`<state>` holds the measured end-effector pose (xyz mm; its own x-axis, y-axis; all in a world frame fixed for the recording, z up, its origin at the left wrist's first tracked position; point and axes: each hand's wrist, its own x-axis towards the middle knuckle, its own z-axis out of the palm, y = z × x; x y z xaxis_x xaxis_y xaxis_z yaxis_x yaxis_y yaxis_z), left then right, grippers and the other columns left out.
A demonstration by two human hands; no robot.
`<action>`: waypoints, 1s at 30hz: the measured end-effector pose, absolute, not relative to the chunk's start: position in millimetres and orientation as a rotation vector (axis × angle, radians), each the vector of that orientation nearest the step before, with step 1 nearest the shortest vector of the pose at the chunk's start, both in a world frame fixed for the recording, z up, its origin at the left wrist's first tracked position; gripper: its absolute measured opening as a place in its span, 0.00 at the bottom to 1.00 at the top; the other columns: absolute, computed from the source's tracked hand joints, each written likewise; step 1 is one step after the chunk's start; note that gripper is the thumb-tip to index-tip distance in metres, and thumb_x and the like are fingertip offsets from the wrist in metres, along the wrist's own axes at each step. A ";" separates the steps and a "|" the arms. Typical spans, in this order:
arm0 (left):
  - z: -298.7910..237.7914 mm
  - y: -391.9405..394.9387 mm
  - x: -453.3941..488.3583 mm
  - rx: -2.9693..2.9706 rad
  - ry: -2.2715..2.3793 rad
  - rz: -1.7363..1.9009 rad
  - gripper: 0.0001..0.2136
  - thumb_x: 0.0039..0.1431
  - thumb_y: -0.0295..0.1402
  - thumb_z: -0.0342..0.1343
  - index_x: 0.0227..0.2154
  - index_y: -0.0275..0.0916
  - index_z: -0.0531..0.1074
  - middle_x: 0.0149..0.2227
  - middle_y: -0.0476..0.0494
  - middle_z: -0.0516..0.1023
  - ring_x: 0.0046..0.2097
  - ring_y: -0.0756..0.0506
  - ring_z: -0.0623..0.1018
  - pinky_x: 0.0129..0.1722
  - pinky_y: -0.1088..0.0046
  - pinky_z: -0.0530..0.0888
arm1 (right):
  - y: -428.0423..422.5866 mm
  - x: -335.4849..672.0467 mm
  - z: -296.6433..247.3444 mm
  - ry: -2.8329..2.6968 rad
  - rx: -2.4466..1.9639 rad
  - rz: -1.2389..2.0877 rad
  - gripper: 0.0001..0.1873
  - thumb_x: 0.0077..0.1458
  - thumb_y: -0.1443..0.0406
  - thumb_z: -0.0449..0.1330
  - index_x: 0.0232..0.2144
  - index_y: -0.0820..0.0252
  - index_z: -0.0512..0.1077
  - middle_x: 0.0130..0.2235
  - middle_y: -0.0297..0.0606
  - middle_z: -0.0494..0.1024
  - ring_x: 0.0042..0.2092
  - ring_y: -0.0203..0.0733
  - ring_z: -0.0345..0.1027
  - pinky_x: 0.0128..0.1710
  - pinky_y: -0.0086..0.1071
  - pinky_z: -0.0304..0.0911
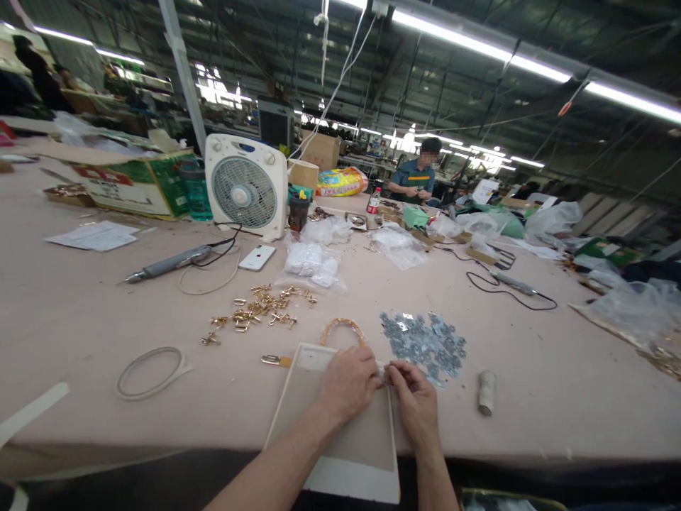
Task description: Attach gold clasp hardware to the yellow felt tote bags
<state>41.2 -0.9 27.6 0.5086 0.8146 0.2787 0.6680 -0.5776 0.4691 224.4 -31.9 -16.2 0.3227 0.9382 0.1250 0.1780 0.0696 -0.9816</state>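
Note:
A flat beige bag panel [340, 443] with white bands along its ends lies at the table's front edge, its lower end overhanging. An orange curved handle [343, 323] stands out past its far edge, and a strap with a gold metal end [274, 360] sticks out to the left. My left hand [348, 383] rests across the panel's upper part, fingers curled at the right edge. At that same edge, my right hand [416, 397] pinches with thumb and forefinger; what lies between them is hidden. Thin grey metal plates [423, 341] are heaped just beyond my right hand.
Gold metal fittings [260, 306] lie scattered beyond the panel. Around them are a ring of pale tape [149, 372], a small roll [486, 392], a phone [257, 257], two corded tools [170, 265] [513, 284] and a fan [245, 184]. A co-worker [415, 177] sits across the table.

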 end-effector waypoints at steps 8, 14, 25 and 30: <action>19.9 7.4 35.2 2.326 1.218 0.786 0.22 0.50 0.46 0.73 0.43 0.41 0.77 0.46 0.43 0.76 0.47 0.39 0.77 0.46 0.61 0.75 | -33.3 224.1 -8.9 -1.236 -1.336 0.891 0.17 0.59 0.50 0.67 0.38 0.58 0.79 0.37 0.39 0.83 0.40 0.46 0.75 0.43 0.35 0.70; 15.4 6.3 37.6 2.302 1.219 0.840 0.19 0.51 0.45 0.73 0.41 0.41 0.77 0.44 0.43 0.77 0.45 0.40 0.77 0.45 0.59 0.76 | -31.1 220.3 -7.6 -1.368 -1.361 0.863 0.14 0.61 0.52 0.65 0.37 0.57 0.79 0.37 0.39 0.82 0.41 0.47 0.74 0.44 0.36 0.68; 12.6 2.9 38.5 2.325 1.243 0.881 0.17 0.54 0.46 0.71 0.39 0.42 0.76 0.44 0.43 0.76 0.45 0.40 0.76 0.44 0.61 0.76 | -24.2 217.8 -7.7 -1.549 -1.395 0.706 0.10 0.63 0.57 0.62 0.36 0.54 0.78 0.41 0.39 0.81 0.45 0.48 0.72 0.49 0.40 0.66; 14.6 1.9 38.6 2.311 1.248 0.850 0.15 0.54 0.41 0.71 0.41 0.43 0.76 0.45 0.42 0.76 0.47 0.39 0.76 0.46 0.60 0.77 | -23.5 214.2 -9.2 -1.526 -1.374 0.595 0.08 0.61 0.58 0.64 0.38 0.53 0.82 0.47 0.43 0.81 0.53 0.51 0.72 0.56 0.44 0.66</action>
